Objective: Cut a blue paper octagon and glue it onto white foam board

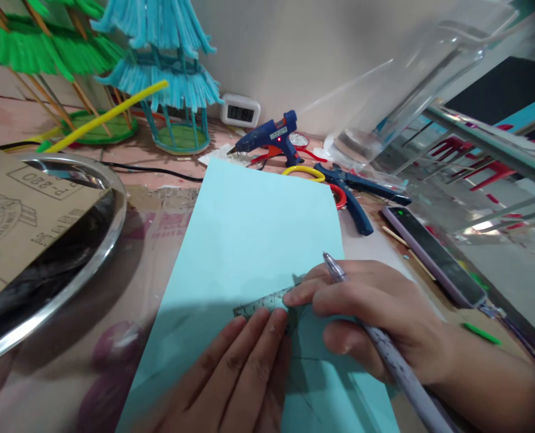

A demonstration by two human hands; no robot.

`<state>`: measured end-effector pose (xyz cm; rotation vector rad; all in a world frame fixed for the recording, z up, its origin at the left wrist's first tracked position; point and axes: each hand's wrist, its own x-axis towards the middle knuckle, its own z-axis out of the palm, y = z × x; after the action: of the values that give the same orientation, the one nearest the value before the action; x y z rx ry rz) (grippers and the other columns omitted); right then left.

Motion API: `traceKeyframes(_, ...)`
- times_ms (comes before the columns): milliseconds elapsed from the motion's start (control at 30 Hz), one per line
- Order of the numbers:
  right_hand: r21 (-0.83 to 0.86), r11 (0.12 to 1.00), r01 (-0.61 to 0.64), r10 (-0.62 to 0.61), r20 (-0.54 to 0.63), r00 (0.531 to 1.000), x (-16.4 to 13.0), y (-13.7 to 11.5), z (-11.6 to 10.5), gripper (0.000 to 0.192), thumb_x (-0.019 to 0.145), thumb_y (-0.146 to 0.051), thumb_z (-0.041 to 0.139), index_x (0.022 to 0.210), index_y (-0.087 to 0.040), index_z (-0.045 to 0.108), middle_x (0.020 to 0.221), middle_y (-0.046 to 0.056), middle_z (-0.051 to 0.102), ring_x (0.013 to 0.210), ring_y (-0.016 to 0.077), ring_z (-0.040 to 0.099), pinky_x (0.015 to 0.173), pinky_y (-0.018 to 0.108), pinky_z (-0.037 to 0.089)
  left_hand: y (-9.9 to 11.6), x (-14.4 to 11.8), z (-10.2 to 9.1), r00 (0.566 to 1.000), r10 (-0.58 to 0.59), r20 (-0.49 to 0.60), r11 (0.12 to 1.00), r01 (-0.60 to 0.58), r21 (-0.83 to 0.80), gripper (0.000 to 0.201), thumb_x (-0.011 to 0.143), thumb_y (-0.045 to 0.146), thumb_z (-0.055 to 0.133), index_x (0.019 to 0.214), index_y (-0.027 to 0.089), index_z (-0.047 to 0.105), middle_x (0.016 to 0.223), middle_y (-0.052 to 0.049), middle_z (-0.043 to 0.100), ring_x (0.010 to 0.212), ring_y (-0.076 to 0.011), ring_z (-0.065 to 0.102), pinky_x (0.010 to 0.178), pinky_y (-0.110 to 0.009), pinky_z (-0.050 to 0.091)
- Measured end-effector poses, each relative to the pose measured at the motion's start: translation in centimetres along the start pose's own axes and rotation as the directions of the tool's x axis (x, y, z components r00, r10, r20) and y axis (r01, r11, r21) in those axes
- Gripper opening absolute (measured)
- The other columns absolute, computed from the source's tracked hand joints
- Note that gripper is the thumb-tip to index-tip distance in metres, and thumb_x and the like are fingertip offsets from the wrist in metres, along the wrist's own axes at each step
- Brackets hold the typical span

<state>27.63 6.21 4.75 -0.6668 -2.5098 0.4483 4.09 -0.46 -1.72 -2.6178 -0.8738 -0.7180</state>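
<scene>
Hidden: small steel ruler [267, 302] mostly under both hands
Left hand [240, 373]: fingers flat, pressing ruler on one pale blue paper sheet [249, 240]
Right hand [384, 319]: fingers closed around one grey pen [384, 349]

L hand [231, 373] flat on ruler [262, 302], R hand [375, 313] w/ pen [384, 349], blue paper [253, 240]

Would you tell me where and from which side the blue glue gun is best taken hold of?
Probably by the handle of the glue gun, coming from above and the right: it stands upright on the table, nozzle pointing left, and the handle slopes down on the right.
</scene>
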Motion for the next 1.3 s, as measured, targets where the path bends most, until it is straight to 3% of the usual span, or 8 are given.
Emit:
traceKeyframes(100,0.001,1.0,-0.001,0.001,-0.004,1.0,0.02,-0.06,-0.01,0.02,0.104,-0.034,0.05,0.096,-0.016,0.058,0.082,0.009,0.076,0.076,0.0191,0.073,0.07,0.029,0.059,-0.45,-0.14,0.06,0.999,0.049,0.009,0.999,-0.049,-0.018,0.039,0.099,0.025,0.038,0.127,0.017,0.063,0.137,-0.004,0.065,0.14,-0.024,0.045,0.125,-0.037,0.021)
traceKeyframes(267,-0.001,1.0,0.007,-0.007,-0.014,1.0,0.11,-0.26,-0.09,0.018,0.103,-0.035,0.05,0.098,-0.019,0.058,0.084,0.008,0.076,0.075,0.0195,0.073,0.07,0.031,0.06,-0.37,-0.19,-0.36,0.998,0.026,0.056,0.997,-0.022,-0.073,0.035,0.101,0.024,0.041,0.128,0.015,0.06,0.14,-0.007,0.064,0.141,-0.0242,0.045,0.125,-0.037,0.02)
traceKeyframes(500,-0.017,1.0,-0.003,0.002,-0.015,1.0,0.2,-0.4,-0.12,0.022,0.105,-0.038,0.046,0.098,-0.021,0.057,0.084,0.007,0.077,0.072,0.0188,0.072,0.068,0.032,0.059,-0.25,-0.19,-0.59,0.998,0.013,0.055,0.998,-0.009,-0.058,0.035,0.1,0.029,0.045,0.127,0.019,0.065,0.14,-0.005,0.064,0.143,-0.0246,0.042,0.12,-0.034,0.03)
traceKeyframes(733,-0.009,1.0,-0.004,0.004,-0.008,1.0,0.09,-0.45,-0.07,0.022,0.105,-0.038,0.046,0.098,-0.02,0.057,0.086,0.008,0.078,0.074,0.0185,0.073,0.069,0.031,0.059,-0.38,-0.37,-0.52,0.996,0.02,0.086,0.995,-0.012,-0.099,0.036,0.101,0.024,0.042,0.132,0.013,0.058,0.143,-0.009,0.061,0.144,-0.0256,0.041,0.125,-0.038,0.018)
traceKeyframes(1100,-0.004,1.0,0.021,-0.021,0.003,1.0,0.09,-0.24,-0.12,0.023,0.105,-0.034,0.046,0.098,-0.017,0.058,0.086,0.009,0.077,0.077,0.0189,0.073,0.07,0.03,0.059,0.24,-0.16,-0.42,0.997,-0.046,0.069,0.992,0.054,-0.118,0.037,0.099,0.019,0.041,0.132,0.01,0.056,0.139,-0.01,0.064,0.146,-0.0244,0.037,0.125,-0.036,0.018)
traceKeyframes(1300,-0.008,1.0,0.016,-0.016,0.0,1.0,0.05,-0.2,-0.05,0.019,0.104,-0.032,0.048,0.098,-0.017,0.058,0.085,0.009,0.076,0.077,0.0189,0.073,0.07,0.029,0.059,-0.26,-0.21,-0.26,0.997,0.032,0.07,0.996,-0.026,-0.087,0.04,0.101,0.022,0.039,0.135,0.009,0.055,0.14,-0.012,0.062,0.144,-0.0268,0.04,0.125,-0.038,0.017)
